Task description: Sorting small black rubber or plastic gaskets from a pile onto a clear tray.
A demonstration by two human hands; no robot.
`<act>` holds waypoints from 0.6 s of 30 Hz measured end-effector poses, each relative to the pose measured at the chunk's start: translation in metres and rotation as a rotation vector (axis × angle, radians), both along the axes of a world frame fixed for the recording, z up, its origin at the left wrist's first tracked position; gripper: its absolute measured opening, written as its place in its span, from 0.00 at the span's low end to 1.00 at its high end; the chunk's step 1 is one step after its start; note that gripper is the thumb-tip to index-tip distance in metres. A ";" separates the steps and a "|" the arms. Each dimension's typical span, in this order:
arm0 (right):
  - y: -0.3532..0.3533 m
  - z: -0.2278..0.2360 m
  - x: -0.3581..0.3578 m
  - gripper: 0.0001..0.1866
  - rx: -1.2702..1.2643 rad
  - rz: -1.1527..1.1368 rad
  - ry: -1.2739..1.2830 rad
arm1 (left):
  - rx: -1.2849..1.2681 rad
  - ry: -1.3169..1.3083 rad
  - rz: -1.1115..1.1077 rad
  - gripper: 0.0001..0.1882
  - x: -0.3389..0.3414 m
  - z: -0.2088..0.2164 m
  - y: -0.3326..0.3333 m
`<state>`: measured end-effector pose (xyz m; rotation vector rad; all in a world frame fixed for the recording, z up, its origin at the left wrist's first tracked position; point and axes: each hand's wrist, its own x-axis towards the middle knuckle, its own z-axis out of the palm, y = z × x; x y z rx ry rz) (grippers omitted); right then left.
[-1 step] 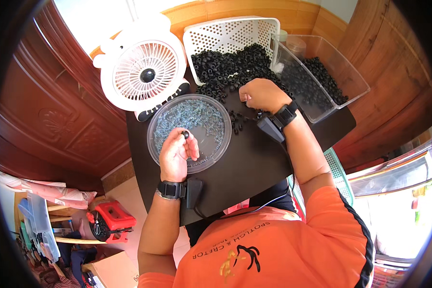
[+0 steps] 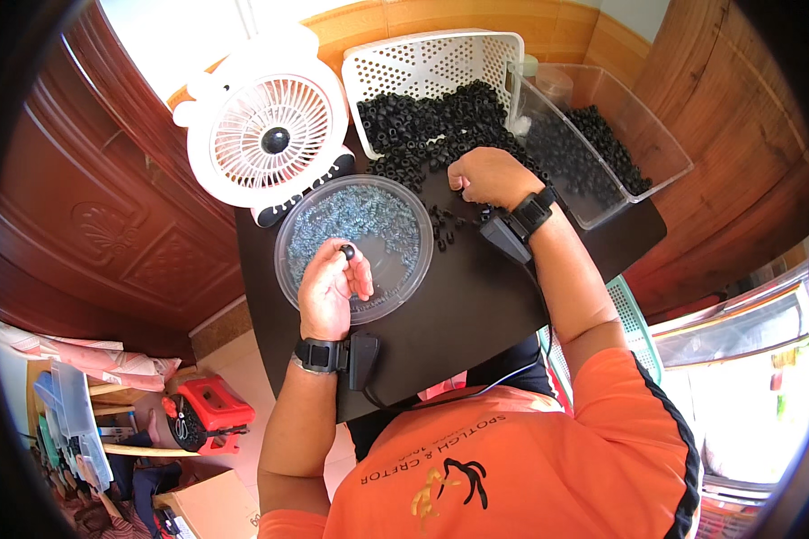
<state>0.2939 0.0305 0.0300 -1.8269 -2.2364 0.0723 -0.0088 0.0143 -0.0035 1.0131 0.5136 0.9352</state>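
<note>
My left hand (image 2: pixel 326 292) is raised over the near side of a round clear tub (image 2: pixel 394 268). Its thumb and forefinger pinch a small round black piece (image 2: pixel 348 252), while the other fingers curl loosely. Many small bluish, shiny pieces (image 2: pixel 360 214), too small to name, cover much of the tub's bottom. Farther right, my right hand (image 2: pixel 494 178) is closed, low over the table beside a heap of small black ring-like pieces (image 2: pixel 403 169). Its fingertips are turned under, so anything between them is hidden. A few loose black pieces (image 2: pixel 442 226) lie between that hand and the tub.
A white perforated basket (image 2: pixel 418 61) spills black pieces onto the dark table (image 2: pixel 463 301). To its right stands a clear bin (image 2: pixel 661 153) with more. A white fan (image 2: pixel 274 139) stands behind the tub. Cables run from both wrist straps. A red case (image 2: pixel 229 409) is at lower left.
</note>
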 end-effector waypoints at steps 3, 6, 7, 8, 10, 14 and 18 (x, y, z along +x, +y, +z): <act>0.008 -0.002 -0.003 0.08 -0.126 -0.047 -0.023 | 0.011 -0.002 -0.014 0.11 -0.001 0.000 0.003; 0.014 -0.011 -0.005 0.08 -0.117 -0.065 -0.058 | 0.007 0.009 -0.002 0.11 -0.001 0.001 0.002; 0.016 -0.016 -0.004 0.08 -0.117 -0.064 -0.058 | 0.007 0.015 0.002 0.11 0.000 0.001 0.002; 0.018 -0.024 -0.003 0.07 -0.045 -0.042 -0.037 | 0.007 0.015 0.003 0.11 0.001 0.001 0.002; 0.020 -0.028 -0.004 0.05 0.027 -0.018 -0.017 | -0.015 0.030 0.013 0.09 0.003 0.002 0.001; 0.019 -0.021 -0.020 0.05 0.080 0.103 0.188 | 0.002 0.022 -0.009 0.10 0.001 0.000 0.000; 0.004 0.000 -0.050 0.08 -0.125 0.212 0.607 | 0.018 0.075 -0.037 0.11 0.003 0.001 -0.003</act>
